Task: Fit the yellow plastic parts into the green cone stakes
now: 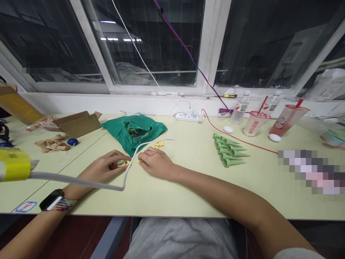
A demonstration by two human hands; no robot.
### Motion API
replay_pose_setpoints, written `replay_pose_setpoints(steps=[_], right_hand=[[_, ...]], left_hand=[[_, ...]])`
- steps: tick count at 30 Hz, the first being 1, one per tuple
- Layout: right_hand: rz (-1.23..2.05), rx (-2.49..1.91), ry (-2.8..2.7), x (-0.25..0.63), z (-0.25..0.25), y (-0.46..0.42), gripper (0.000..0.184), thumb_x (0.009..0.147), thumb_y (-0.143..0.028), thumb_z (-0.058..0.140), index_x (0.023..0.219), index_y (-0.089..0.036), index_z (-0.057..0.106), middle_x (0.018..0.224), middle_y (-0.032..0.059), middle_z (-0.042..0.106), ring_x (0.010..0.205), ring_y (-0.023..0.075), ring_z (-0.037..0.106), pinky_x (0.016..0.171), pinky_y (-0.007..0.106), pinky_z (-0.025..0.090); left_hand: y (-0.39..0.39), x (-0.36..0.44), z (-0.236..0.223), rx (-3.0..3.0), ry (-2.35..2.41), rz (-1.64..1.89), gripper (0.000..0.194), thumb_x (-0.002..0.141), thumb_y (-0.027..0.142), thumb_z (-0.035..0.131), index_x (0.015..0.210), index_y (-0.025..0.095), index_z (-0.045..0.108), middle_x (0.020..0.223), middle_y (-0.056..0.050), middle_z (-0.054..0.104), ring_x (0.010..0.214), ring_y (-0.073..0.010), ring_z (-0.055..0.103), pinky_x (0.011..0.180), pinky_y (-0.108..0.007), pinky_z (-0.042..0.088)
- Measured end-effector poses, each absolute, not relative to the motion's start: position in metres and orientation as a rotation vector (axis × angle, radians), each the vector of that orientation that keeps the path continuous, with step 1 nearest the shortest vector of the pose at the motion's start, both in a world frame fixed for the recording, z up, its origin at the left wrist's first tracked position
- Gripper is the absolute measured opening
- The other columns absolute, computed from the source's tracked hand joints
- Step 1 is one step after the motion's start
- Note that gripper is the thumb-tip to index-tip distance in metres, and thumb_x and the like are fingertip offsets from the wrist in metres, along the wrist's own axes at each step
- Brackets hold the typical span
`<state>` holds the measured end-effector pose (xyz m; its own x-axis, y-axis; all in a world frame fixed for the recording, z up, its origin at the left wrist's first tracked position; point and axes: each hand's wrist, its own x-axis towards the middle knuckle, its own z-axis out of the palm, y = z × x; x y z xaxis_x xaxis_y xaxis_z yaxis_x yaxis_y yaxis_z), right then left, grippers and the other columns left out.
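My left hand (104,167) rests low over the table, with its fingers and thumb curled round some small yellow pieces (124,163). Just across a narrow gap, my right hand (157,163) is closed, its fingertips pressed down at the tabletop. A sliver of yellow shows at those fingertips, but most of what they hold is hidden. Behind the right hand lies a small heap of yellow pieces (159,144). An opened green plastic bag (151,126) with green items inside lies beyond both hands. Green cones (231,149) are grouped in rows to the right.
A white cable (81,182) crosses in front of the left hand. Drink cups (254,124) and a clear bottle (239,111) stand at the back right. A power strip (185,117) sits by the wall. Cardboard (75,124) and wooden toys (52,144) lie left.
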<state>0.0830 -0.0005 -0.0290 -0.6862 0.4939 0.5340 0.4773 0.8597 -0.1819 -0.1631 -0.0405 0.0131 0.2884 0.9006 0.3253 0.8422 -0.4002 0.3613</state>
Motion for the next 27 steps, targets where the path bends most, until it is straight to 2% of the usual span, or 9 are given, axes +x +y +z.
replay_pose_setpoints(steps=[5,12,17,22,27], right_hand=[[0.035,-0.716,-2.431,0.083,-0.031,-0.001,0.014,0.108,-0.025,0.052,0.1,-0.022,0.062,0.102,0.0057,0.074,0.102,0.0218,0.06,0.093,0.034,0.046],[0.067,-0.746,-2.384,0.084,-0.031,-0.004,0.017,0.108,-0.025,0.05,0.1,-0.02,0.064,0.102,0.0063,0.073,0.102,0.0214,0.06,0.096,0.034,0.046],[-0.109,-0.786,-2.399,0.098,-0.032,0.0,0.022,0.107,-0.027,0.048,0.101,-0.018,0.068,0.101,0.0107,0.071,0.104,0.0269,0.056,0.1,0.041,0.045],[-0.14,-0.959,-2.364,0.117,-0.037,0.016,0.02,0.1,-0.02,0.054,0.11,-0.016,0.07,0.114,0.016,0.068,0.115,0.0325,0.051,0.102,0.046,0.044],[-0.085,-1.045,-2.349,0.126,-0.037,0.041,0.033,0.093,-0.012,0.058,0.124,-0.015,0.067,0.13,0.018,0.063,0.123,0.0333,0.048,0.102,0.046,0.046]], left_hand=[[-0.04,-0.174,0.015,2.351,1.619,0.603,0.045,0.09,0.063,0.064,0.11,0.026,0.081,0.108,-0.008,0.075,0.08,-0.0211,0.064,0.069,-0.028,0.051],[-0.043,-0.176,0.018,2.344,1.632,0.574,0.043,0.093,0.06,0.063,0.114,0.027,0.08,0.113,-0.006,0.076,0.077,-0.0188,0.062,0.074,-0.028,0.051],[-0.042,-0.179,0.019,2.344,1.671,0.556,0.044,0.09,0.062,0.065,0.114,0.028,0.08,0.111,-0.005,0.076,0.077,-0.0197,0.062,0.072,-0.028,0.05],[-0.047,-0.175,0.02,2.376,1.751,0.541,0.05,0.09,0.064,0.062,0.123,0.03,0.078,0.119,-0.005,0.072,0.076,-0.0191,0.063,0.072,-0.029,0.05],[-0.06,-0.158,0.015,2.533,1.954,0.548,0.054,0.098,0.061,0.052,0.136,0.029,0.072,0.123,-0.007,0.066,0.068,-0.0173,0.063,0.07,-0.033,0.049]])
